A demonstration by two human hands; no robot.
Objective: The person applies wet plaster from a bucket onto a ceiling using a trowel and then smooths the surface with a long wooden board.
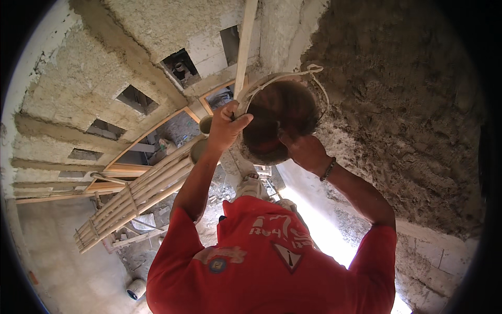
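Observation:
My left hand [227,125] has its fingers wrapped round a long, pale wooden batten [246,36], with the thumb at the rim of a round bucket. The bucket [269,97] has a dark interior and a pale handle looped over its top. My right hand [308,154] reaches into it with curled fingers; what they hold, if anything, is hidden in the shadow.
Rough plaster [397,104] covers the wall at right. At left, a wall [68,57] has square openings and wooden frames. Below are a bamboo platform [130,201], small containers [198,149] beside it, rubble and a cylindrical container [136,288]. Bright light shows at lower right.

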